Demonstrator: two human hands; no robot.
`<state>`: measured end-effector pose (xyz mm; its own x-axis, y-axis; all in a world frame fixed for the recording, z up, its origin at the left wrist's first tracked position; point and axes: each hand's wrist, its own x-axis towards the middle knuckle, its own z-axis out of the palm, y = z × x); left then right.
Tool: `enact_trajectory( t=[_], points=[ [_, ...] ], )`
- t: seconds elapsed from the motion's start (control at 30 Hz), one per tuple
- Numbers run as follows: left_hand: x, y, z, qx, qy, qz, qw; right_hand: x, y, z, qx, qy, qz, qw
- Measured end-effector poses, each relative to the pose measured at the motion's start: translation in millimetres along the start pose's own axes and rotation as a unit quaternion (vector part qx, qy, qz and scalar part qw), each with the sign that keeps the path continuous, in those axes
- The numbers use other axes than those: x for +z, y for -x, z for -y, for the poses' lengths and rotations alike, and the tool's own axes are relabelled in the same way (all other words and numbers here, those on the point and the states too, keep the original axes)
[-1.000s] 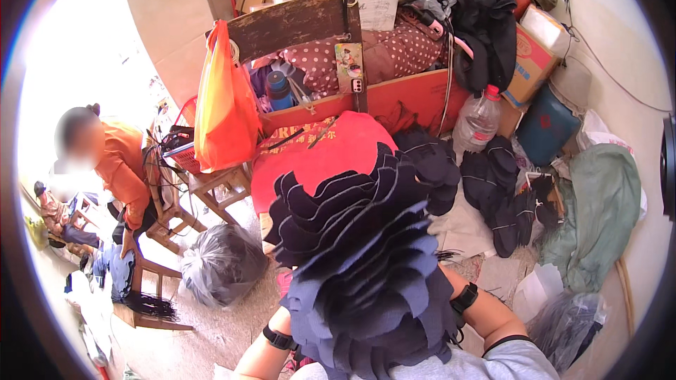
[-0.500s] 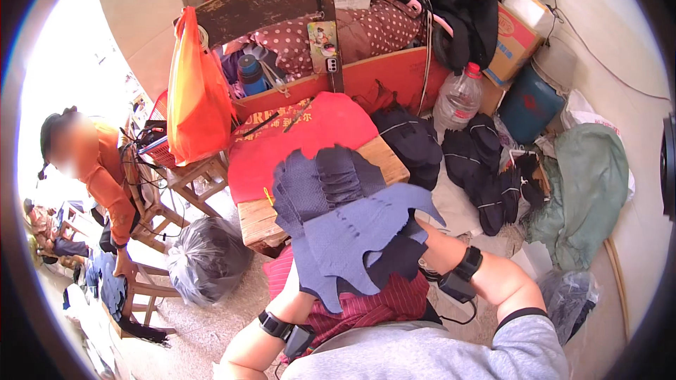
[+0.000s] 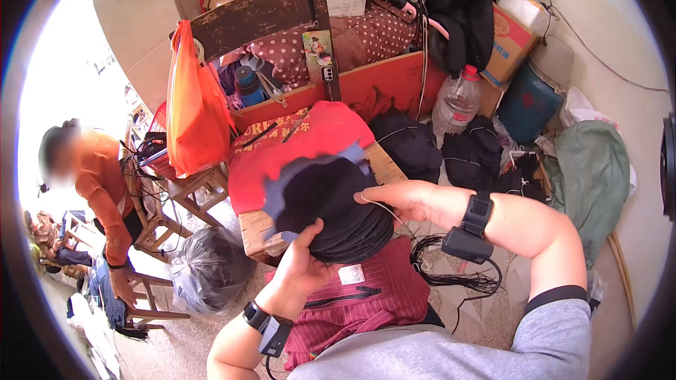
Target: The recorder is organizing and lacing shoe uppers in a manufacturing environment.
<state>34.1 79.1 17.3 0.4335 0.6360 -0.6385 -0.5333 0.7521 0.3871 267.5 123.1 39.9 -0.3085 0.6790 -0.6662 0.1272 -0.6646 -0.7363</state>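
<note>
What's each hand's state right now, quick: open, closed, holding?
Left hand: closed on the near edge of the black fabric stack.
Right hand: at the stack's right side, pale cord by its fingers; firm grip cannot be told.

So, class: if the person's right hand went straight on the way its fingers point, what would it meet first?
The stack of dark fabric pieces. The right hand points leftward across it, fingertips at its upper right part; whether they touch or hover just above is unclear.
</note>
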Motion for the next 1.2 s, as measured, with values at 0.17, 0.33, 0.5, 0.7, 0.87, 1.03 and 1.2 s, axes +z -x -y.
enact_trajectory(
  t=[0.17,0.33,0.5,0.7,0.87,1.03,1.2],
  points=[
    [-2.9,-3.1,15.0,0.021,0.012,-0.061,0.998,-3.0,8.5,-25.1,-0.001,-0.008,-0.026,1.0],
    [-14.1,-10.7,30.2,0.049,-0.035,-0.021,0.998,1.1,20.0,-60.8,-0.014,-0.227,0.041,0.973],
    [-28.2,-20.7,49.2,0.132,-0.081,0.004,0.988,13.9,30.1,-81.9,-0.004,-0.277,0.057,0.959],
    [-32.2,-19.9,50.5,0.156,-0.136,0.025,0.978,25.2,22.8,-86.9,-0.003,-0.27,0.039,0.962],
    [-33.4,-18.7,55.6,0.167,-0.169,0.049,0.97,27.5,23.2,-86.9,-0.009,-0.234,0.009,0.972],
    [-55.8,-8.8,69.4,0.046,0.056,0.204,0.976,31.8,29.5,-77.8,-0.052,-0.276,-0.015,0.96],
    [-61.8,-24.6,90.8,-0.115,0.085,0.148,0.979,22.6,21.8,-88.4,-0.059,-0.273,0.019,0.96]
  ],
)
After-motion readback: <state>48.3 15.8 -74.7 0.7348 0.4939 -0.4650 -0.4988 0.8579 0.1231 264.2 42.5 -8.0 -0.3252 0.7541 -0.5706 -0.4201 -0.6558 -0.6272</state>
